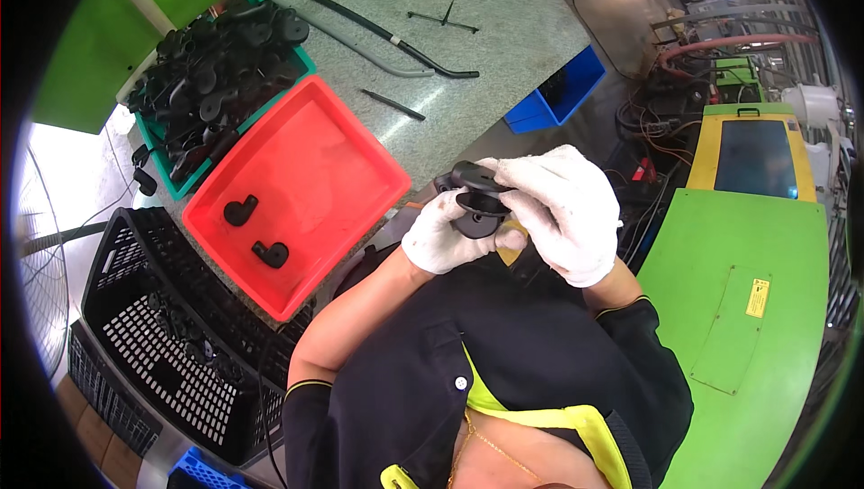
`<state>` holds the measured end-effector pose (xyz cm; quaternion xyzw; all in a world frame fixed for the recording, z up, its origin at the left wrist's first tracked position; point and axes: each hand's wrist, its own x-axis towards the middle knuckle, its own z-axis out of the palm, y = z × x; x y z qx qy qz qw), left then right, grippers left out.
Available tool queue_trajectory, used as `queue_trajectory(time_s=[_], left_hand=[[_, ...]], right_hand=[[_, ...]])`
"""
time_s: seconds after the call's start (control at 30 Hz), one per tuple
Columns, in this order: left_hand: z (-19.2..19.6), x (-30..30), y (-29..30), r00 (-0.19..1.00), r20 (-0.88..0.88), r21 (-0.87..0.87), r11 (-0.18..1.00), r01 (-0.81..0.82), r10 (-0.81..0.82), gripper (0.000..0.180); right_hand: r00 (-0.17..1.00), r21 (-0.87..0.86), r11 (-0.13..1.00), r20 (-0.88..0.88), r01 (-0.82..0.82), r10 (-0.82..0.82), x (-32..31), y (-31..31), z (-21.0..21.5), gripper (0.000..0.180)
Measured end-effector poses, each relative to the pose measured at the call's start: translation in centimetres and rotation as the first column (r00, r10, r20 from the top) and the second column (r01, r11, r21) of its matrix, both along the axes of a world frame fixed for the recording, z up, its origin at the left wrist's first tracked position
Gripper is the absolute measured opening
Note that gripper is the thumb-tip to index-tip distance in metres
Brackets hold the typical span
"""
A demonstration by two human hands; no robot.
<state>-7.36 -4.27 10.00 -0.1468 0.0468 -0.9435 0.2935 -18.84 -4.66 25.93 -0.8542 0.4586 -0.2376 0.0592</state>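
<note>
White gloves cover both of my hands, which meet in front of my chest. My left hand (434, 239) is closed around a round, hollow black plastic housing (475, 224), its open side facing up. Just above it, my right hand (565, 210) pinches a black disc-shaped plastic cover (477, 176) between thumb and fingers. The cover is tilted over the housing; whether the two touch at the back is hidden by the fingers. To the left, a red tray (315, 143) contains two black round parts with short stems, one part (240, 211) lying farther away than the other (270, 254).
A green bin (310, 64) heaped with black parts stands behind the tray. Black rods (394, 39) lie on the speckled table (513, 3). A blue bin (576, 89) is beyond the table edge. Black crates (171, 372) sit lower left; a green machine (738, 246) stands right.
</note>
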Motion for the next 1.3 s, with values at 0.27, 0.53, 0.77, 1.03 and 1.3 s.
queue_trajectory(time_s=[0.27, 0.53, 0.77, 1.03, 1.3], left_hand=[[-0.9, 1.8, -0.7, 0.928, 0.311, 0.052, 0.972, -0.231, 0.204, 0.032], [-9.7, 8.9, 1.8, 0.315, 0.931, -0.003, 0.868, -0.497, 0.183, 0.026], [-9.7, 10.7, 3.2, 0.118, 0.981, -0.018, 0.681, -0.732, 0.154, 0.046], [-8.1, 12.8, 5.1, 0.134, 0.962, -0.042, 0.616, -0.787, 0.237, 0.044], [-7.4, 13.4, 8.1, 0.047, 0.963, -0.100, 0.515, -0.851, 0.264, 0.037]], right_hand=[[0.993, 0.120, 0.993, -0.117, 0.024, -0.010, 0.9, -1.7, -3.5, 0.039], [0.991, 0.732, 0.680, 0.065, 0.034, -0.119, 4.2, -3.5, -21.7, 0.043], [0.969, 0.554, 0.809, -0.016, -0.196, 0.246, 9.2, -6.3, -24.8, 0.030], [0.900, 0.176, 0.926, 0.353, -0.333, 0.256, 17.3, -21.4, -21.3, 0.019], [0.962, -0.197, 0.944, 0.015, -0.264, 0.273, 28.4, -30.9, -16.6, 0.012]])
